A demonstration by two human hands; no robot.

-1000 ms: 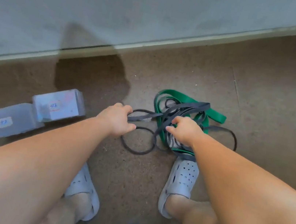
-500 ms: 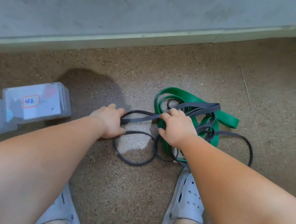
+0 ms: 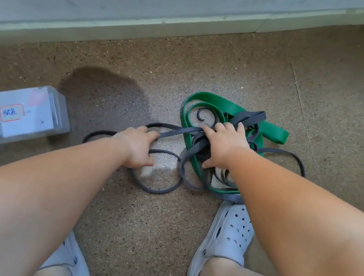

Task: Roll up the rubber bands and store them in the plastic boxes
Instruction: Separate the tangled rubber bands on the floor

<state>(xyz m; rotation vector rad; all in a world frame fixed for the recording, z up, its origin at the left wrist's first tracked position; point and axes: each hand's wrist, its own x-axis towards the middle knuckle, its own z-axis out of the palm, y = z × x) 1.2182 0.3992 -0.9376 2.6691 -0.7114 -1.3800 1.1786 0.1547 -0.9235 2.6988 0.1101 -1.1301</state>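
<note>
Two hands reach low over speckled brown floor (image 3: 156, 240): the left hand (image 3: 138, 148) curls round a flat grey rubber band (image 3: 156, 190), the right hand (image 3: 225, 144) lies spread, fingers straight, on its tangle with a broad green band (image 3: 213, 97). Translucent plastic boxes (image 3: 58, 110) stand left of the left hand; floor runs wide beyond the right hand, pale skirting (image 3: 145, 27) ahead

Soft, even daylight, bright, with no glare. A dark rounded shadow (image 3: 104, 100) lies on the speckled floor (image 3: 139, 226), far of my left forearm (image 3: 39, 187). The wide lens bows the baseboard (image 3: 145, 28) and swells my arms at the near edge. The plastic box (image 3: 26, 114) at left looks slightly soft.
</note>
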